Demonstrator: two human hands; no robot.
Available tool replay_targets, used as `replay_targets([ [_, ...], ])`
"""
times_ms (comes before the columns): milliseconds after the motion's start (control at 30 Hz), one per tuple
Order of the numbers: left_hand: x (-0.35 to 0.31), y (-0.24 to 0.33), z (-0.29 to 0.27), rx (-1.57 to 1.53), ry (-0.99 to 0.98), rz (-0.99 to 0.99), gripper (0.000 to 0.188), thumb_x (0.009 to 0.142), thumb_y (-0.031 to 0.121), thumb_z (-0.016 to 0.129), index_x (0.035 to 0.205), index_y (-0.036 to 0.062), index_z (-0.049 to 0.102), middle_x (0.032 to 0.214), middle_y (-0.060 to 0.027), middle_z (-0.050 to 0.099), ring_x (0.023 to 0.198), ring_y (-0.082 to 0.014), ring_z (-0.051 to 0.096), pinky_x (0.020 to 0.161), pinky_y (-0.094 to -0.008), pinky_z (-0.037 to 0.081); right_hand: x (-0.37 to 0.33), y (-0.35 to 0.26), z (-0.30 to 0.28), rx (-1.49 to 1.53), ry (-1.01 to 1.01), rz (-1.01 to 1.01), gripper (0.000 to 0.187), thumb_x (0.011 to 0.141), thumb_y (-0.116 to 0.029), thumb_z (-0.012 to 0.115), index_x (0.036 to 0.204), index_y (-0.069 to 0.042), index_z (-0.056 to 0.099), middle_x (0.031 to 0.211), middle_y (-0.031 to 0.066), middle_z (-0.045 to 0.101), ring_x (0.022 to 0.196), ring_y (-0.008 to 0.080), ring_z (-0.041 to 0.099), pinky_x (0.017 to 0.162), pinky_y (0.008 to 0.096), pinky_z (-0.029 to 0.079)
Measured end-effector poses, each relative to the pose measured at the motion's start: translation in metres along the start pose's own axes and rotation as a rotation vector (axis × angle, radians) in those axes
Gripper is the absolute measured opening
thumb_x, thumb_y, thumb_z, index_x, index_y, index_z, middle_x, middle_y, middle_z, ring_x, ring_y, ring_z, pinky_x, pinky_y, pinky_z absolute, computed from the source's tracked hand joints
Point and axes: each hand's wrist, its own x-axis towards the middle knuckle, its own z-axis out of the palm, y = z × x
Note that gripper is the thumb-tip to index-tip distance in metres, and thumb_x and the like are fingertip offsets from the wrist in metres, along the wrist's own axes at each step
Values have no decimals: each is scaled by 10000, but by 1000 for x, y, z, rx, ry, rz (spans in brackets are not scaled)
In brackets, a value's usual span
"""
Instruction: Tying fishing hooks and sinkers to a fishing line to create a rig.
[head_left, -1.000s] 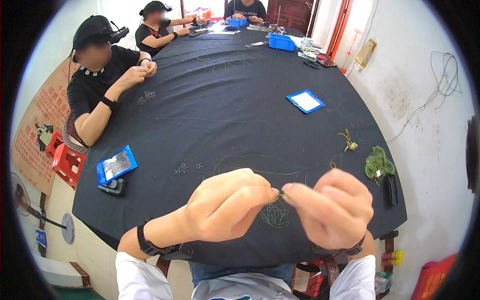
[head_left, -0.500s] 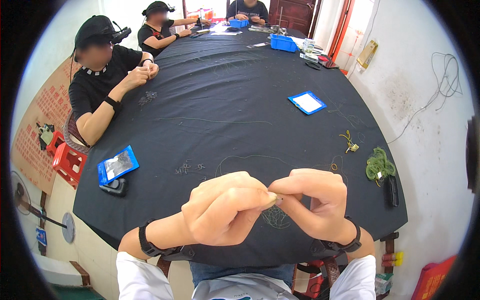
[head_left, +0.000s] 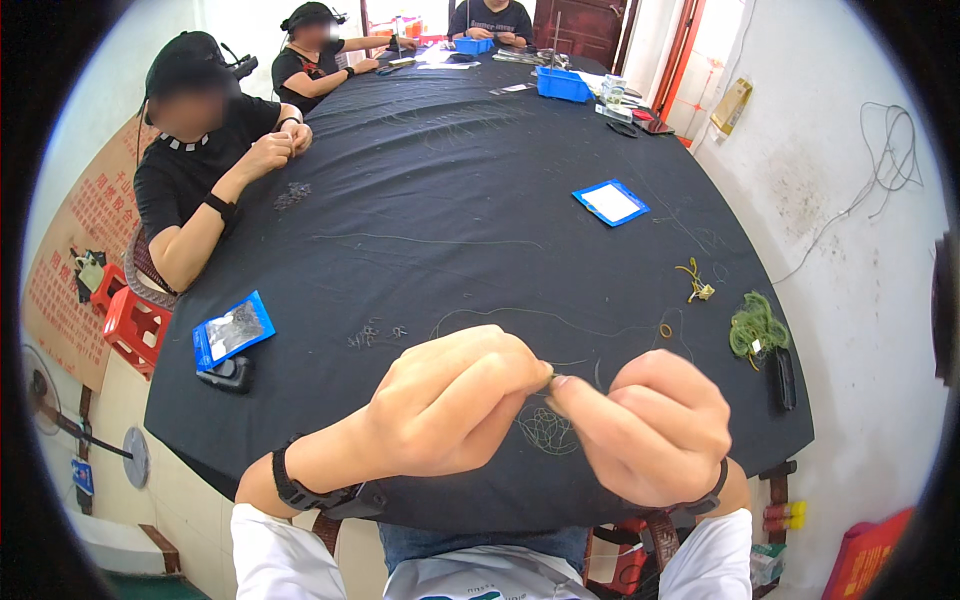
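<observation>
My left hand (head_left: 455, 400) and my right hand (head_left: 650, 425) meet by their fingertips above the near side of the black-covered table (head_left: 420, 280). Both are closed in a pinch. A tiny dark bit shows at the left fingertips, too small to name. Fine greenish fishing line runs by the right fingers, which appear pinched on it. Below and between the hands lies a loose coil of thin line (head_left: 548, 430). Beyond them a longer strand (head_left: 530, 311) curves across the cloth. Several small dark hook-like pieces (head_left: 375, 334) are scattered beyond my left hand.
A blue-edged pouch (head_left: 235, 330) rests against a black case (head_left: 228, 375) on the left. To the right lie a green line bundle (head_left: 757, 325), a black pouch (head_left: 783, 380) and yellow ties (head_left: 700, 285). A blue-and-white packet (head_left: 611, 203) lies farther off. Other people sit along the table's far left side and end.
My right hand has turned and shifted slightly right and down, its fingers now folded over. The left hand has risen a little. The fingertips stay close together.
</observation>
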Motion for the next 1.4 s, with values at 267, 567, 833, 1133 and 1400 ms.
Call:
replay_targets([
  [267, -1, 3, -3, -142, -44, -18, 260, 636, -166, 641, 858, -48, 572, 737, -158, 607, 590, -236, 598, 515, -291, 490, 1, 11, 3, 214, 60, 162, 318, 528, 43, 715, 839, 24, 656, 562, 31, 482, 464, 146, 444, 411, 262, 342],
  [567, -1, 9, -5, -222, -1, -74, 232, 682, -166, 634, 877, -55, 573, 746, -174, 620, 597, -222, 613, 521, -269, 498, 1, 8, 8, 421, 36, 357, 168, 672, 33, 715, 824, -4, 653, 630, 64, 591, 465, 140, 487, 421, 247, 359],
  [833, -3, 12, -3, -225, 57, -105, 211, 677, -152, 662, 850, -70, 573, 740, -180, 623, 621, -248, 633, 550, -269, 513, -3, 2, 16, 606, 45, 512, 117, 741, 27, 676, 844, -22, 650, 623, 33, 585, 444, 58, 449, 418, 210, 332],
  [1133, -4, 12, -1, -192, 88, -105, 215, 675, -153, 671, 850, -70, 576, 738, -174, 628, 627, -241, 641, 550, -273, 520, -6, 3, 19, 649, 29, 541, 106, 766, 18, 661, 864, -22, 647, 589, 10, 559, 438, 28, 427, 421, 189, 312],
  [1400, -8, 12, 0, -203, 137, -138, 206, 681, -171, 637, 852, -70, 581, 738, -157, 626, 626, -224, 641, 534, -266, 516, -5, -1, 17, 703, 17, 615, 116, 760, 28, 656, 867, -18, 649, 586, 5, 557, 435, 19, 415, 414, 193, 309],
])
